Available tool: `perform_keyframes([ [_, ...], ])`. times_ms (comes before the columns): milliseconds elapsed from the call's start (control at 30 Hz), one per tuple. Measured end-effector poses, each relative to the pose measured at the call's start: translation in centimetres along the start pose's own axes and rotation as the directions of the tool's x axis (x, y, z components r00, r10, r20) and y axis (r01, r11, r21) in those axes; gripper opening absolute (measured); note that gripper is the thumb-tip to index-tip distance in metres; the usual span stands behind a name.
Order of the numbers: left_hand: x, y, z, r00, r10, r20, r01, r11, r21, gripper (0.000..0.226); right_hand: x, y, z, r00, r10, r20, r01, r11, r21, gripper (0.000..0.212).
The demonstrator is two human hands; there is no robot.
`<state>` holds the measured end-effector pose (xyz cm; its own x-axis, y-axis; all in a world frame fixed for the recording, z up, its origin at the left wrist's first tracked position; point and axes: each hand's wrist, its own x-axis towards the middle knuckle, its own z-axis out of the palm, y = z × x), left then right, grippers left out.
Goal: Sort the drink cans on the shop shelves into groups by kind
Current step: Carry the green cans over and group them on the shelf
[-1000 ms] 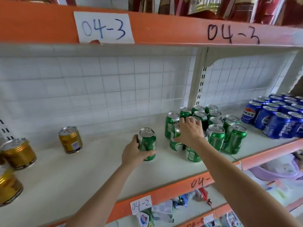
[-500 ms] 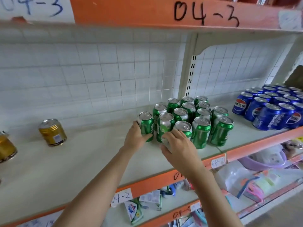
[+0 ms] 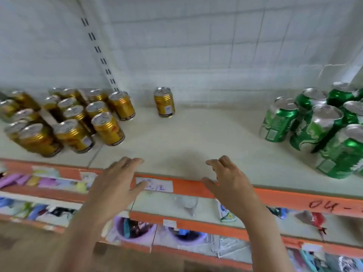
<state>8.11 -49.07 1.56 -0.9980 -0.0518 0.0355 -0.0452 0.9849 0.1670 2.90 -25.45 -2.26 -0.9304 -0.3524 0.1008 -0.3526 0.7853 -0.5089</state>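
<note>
A cluster of several gold cans (image 3: 74, 122) stands at the left of the white shelf (image 3: 196, 142). One lone gold can (image 3: 164, 102) stands upright further back near the middle. Several green cans (image 3: 322, 130) are grouped at the right edge. My left hand (image 3: 115, 185) and my right hand (image 3: 229, 183) hover over the shelf's orange front edge, fingers relaxed, holding nothing. Both are well short of the lone gold can and apart from either group.
A slotted white upright (image 3: 102, 57) runs up the tiled back wall behind the gold cans. Lower orange-edged shelves (image 3: 196, 222) hold packets and purple basins. A paper label (image 3: 155, 185) is stuck on the front edge between my hands.
My hands have let go of the green cans and drawn back to the shelf's front edge. The view has swung left and down, bringing the gold cans in.
</note>
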Motion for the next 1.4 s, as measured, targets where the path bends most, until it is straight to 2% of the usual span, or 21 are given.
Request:
perform_keyframes([
  [200,-4.8,-9.4,0.2,0.969,-0.240,-0.053,0.233,0.966,-0.111,0.054,2.6,-9.2,5.1,0.977,-0.199,0.083,0.201,0.979,-0.017,0.038],
  [367,-8.7,-18.4,-0.3,0.938,-0.339,-0.069,0.326,0.934,-0.148,0.058,3.4,-18.8,10.5,0.927,-0.314,0.207,0.330,0.943,-0.049,0.040],
  [433,-10.8,-22.4,-0.6,0.917,-0.391,-0.077,0.374,0.911,-0.173,0.056,3.7,-22.5,12.9,0.905,-0.327,0.272,0.358,0.931,-0.070,0.042],
  [533,-14.1,-28.0,-1.3,0.883,-0.464,-0.073,0.442,0.872,-0.210,0.057,4.2,-27.8,16.7,0.885,-0.358,0.296,0.392,0.918,-0.060,0.043],
  [667,-18.3,-34.6,-2.4,0.844,-0.534,-0.053,0.518,0.836,-0.183,0.059,4.9,-34.8,21.6,0.839,-0.384,0.385,0.420,0.907,-0.010,0.047],
  [833,-23.5,-42.1,-2.9,0.735,-0.677,-0.045,0.652,0.723,-0.231,0.057,5.7,-43.1,27.1,0.721,-0.452,0.525,0.502,0.863,0.054,0.055],
  [1100,-26.6,-50.4,-1.3,0.576,-0.817,-0.031,0.782,0.562,-0.271,0.053,10.2,-52.4,34.9,0.561,-0.542,0.626,0.640,0.763,0.087,0.055],
  [1200,-26.1,-54.9,-1.8,0.512,-0.857,-0.063,0.819,0.508,-0.266,0.054,13.3,-56.8,38.2,0.518,-0.585,0.625,0.659,0.738,0.145,0.053],
  [1267,-25.2,-58.4,-2.9,0.491,-0.867,-0.089,0.839,0.498,-0.220,0.055,15.9,-60.0,40.2,0.493,-0.625,0.605,0.693,0.703,0.162,0.052],
  [1400,-21.4,-65.7,-7.0,0.458,-0.873,-0.168,0.858,0.484,-0.173,0.055,21.7,-65.7,42.2,0.497,-0.674,0.546,0.708,0.679,0.194,0.054],
])
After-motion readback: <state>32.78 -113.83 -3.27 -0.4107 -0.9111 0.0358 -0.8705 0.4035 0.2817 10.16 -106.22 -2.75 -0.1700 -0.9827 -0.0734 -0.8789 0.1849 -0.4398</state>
